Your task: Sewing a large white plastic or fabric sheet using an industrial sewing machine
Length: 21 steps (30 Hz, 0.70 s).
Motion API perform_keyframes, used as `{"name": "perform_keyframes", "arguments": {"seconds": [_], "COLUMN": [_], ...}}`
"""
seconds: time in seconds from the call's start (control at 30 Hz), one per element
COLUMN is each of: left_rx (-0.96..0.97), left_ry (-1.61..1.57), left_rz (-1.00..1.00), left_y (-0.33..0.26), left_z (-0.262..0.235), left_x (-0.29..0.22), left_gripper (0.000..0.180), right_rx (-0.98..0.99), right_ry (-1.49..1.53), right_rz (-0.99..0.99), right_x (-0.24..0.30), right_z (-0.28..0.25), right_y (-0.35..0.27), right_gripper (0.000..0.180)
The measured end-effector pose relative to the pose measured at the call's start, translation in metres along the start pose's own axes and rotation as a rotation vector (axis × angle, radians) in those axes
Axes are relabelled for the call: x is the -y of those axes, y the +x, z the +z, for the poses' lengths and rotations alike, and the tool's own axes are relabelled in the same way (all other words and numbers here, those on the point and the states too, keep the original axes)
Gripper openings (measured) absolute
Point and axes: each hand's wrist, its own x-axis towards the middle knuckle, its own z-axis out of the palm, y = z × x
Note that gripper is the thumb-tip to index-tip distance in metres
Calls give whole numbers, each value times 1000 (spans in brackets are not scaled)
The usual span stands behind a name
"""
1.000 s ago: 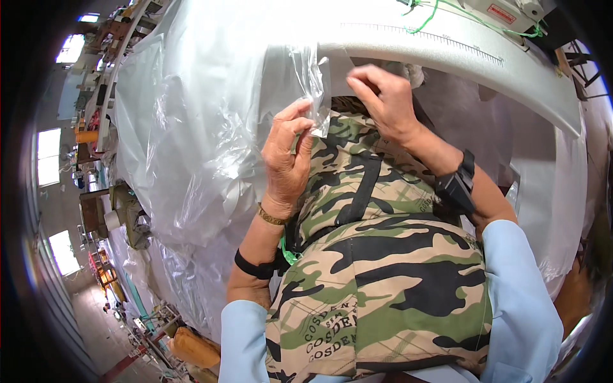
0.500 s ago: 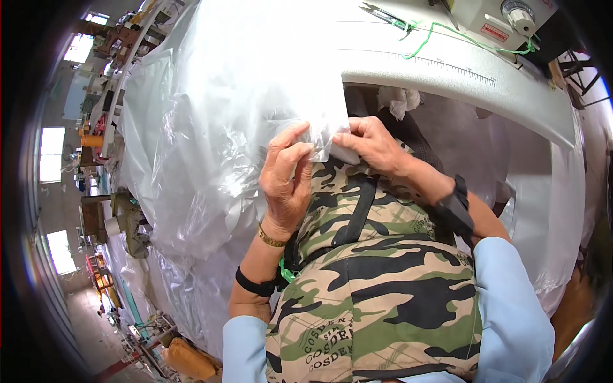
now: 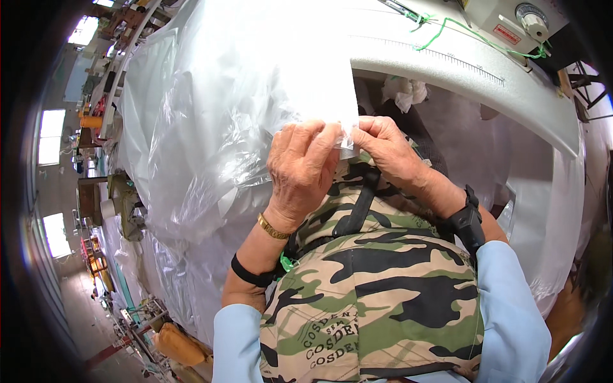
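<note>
A large sheet of clear, shiny plastic film (image 3: 217,127) spreads over the table and hangs down on my left. Its near corner is pinched between my two hands, close in front of my body. My left hand (image 3: 303,163) has its fingers bent together on the film's edge, knuckles up. My right hand (image 3: 386,147) grips the same edge between thumb and forefinger, just to the right. The two sets of fingertips are a small gap apart, with a crumpled bit of film between them. The fingertips of my left hand are partly hidden.
Beyond my hands lies a white table edge with a printed ruler scale (image 3: 447,57). A sewing machine (image 3: 517,25) stands at the far right, with green thread (image 3: 447,22) and thread snips (image 3: 399,7) near it. Crumpled white material (image 3: 405,92) lies in the table's cutout. A camouflage apron (image 3: 383,287) covers my lap.
My left hand has moved right, nearer my right hand, and its fingers have folded over the film's edge. My right hand stays pinched on the film. The view has shifted slightly.
</note>
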Motion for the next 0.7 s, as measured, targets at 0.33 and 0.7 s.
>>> {"name": "perform_keyframes", "arguments": {"seconds": [0.33, 0.7], "left_rx": [-1, -16], "left_ry": [153, 122], "left_rz": [175, 186], "left_y": [1, 2], "left_z": [-7, -2], "left_x": [0, 6], "left_gripper": [21, 11], "right_rx": [51, 28], "right_ry": [59, 3], "right_rz": [60, 11], "right_x": [-4, -2], "right_z": [-2, 2], "right_y": [2, 1], "right_gripper": [32, 34]}}
